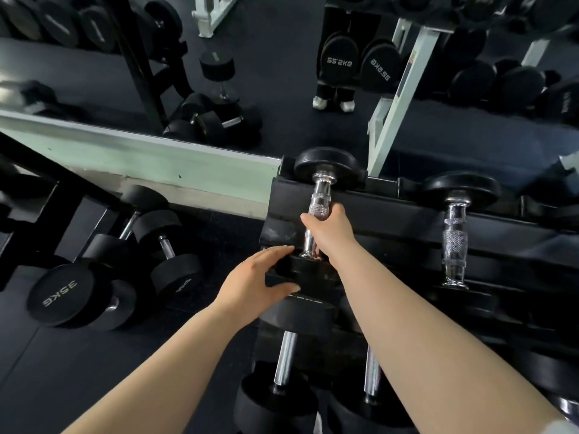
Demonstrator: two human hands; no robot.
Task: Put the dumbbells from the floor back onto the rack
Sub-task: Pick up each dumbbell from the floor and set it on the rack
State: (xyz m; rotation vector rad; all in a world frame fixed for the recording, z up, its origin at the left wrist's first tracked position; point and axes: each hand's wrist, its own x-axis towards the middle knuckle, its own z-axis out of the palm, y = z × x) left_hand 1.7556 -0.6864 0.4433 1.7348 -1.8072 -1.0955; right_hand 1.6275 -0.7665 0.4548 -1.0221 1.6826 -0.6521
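Forearms first, both stretching out from the bottom of the view toward the rack point(391, 220), and below them two chrome-handled lower-tier dumbbells point(283, 361) are sitting closest to us.

Up on the top tier, the right hand point(329, 233) is wrapping its fingers tight round the knurled handle of the dumbbell point(319, 202), clamped firmly on the steel. The left hand point(250, 283) is working nearer the camera, fingers and thumb lying fairly straight, spread against the near black head and bracing it rather than gripping.

Now the line that matters. This dumbbell's long axis is running straight away from the person, front to back across the rack. Its far head is lying at the back rail by the mirror point(282, 89), and its near head is sitting at the front edge under the left palm. Whether the weight is fully resting in its cradle I cannot tell.

Off to the right, a neighbour dumbbell point(454, 233) is lying parallel on the same tier, well apart.

Down to the left, more work is waiting. A 35KG dumbbell point(72, 296) and a smaller dumbbell point(166, 242) are lying on the floor point(94, 355), just beside the rack's end. They are lying left of and below both hands, and the left hand is the nearer one. By my reading, once this one is settled, the next reach is going down and leftward.
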